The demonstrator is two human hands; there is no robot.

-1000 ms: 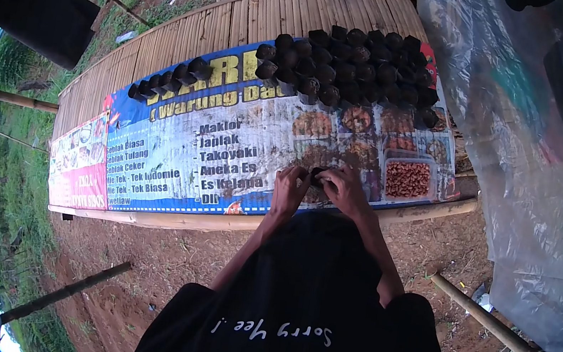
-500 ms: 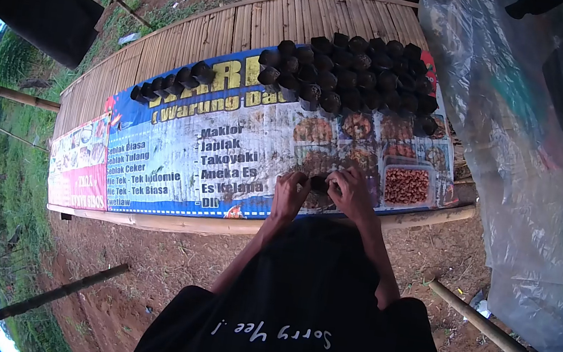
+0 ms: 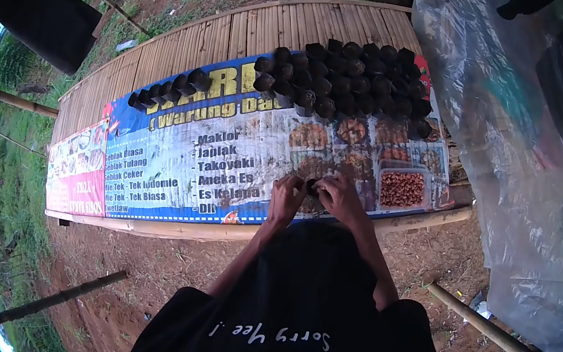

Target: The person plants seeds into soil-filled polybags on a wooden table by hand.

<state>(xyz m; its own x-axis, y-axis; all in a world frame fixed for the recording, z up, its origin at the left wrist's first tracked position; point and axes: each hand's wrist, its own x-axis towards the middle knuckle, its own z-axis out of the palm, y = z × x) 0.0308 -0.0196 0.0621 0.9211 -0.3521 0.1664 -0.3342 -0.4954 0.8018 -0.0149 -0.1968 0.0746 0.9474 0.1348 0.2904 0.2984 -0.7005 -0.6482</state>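
Observation:
A small black plastic planting bag [image 3: 311, 187] is pinched between my two hands above the near edge of the banner-covered table. My left hand [image 3: 287, 198] grips its left side with bent fingers. On the opposite side my right hand [image 3: 339, 197] holds it with thumb and fingers closed. What is inside the bag cannot be made out. Just right of my right hand sits a clear plastic tub [image 3: 405, 166] of reddish-brown seeds or nuts [image 3: 402, 190]. Several filled black planting bags [image 3: 341, 83] stand in close rows farther back.
A short row of black bags [image 3: 169, 88] stands to the left on the printed banner [image 3: 226, 161]. Bamboo slats [image 3: 259, 29] form the tabletop. Clear plastic sheeting [image 3: 525, 232] hangs at the right, and bamboo poles [image 3: 493, 332] jut in from both sides.
My hands have drawn closer together, and the bag's mouth, which showed open between them, now looks smaller and gathered. The view has shifted slightly.

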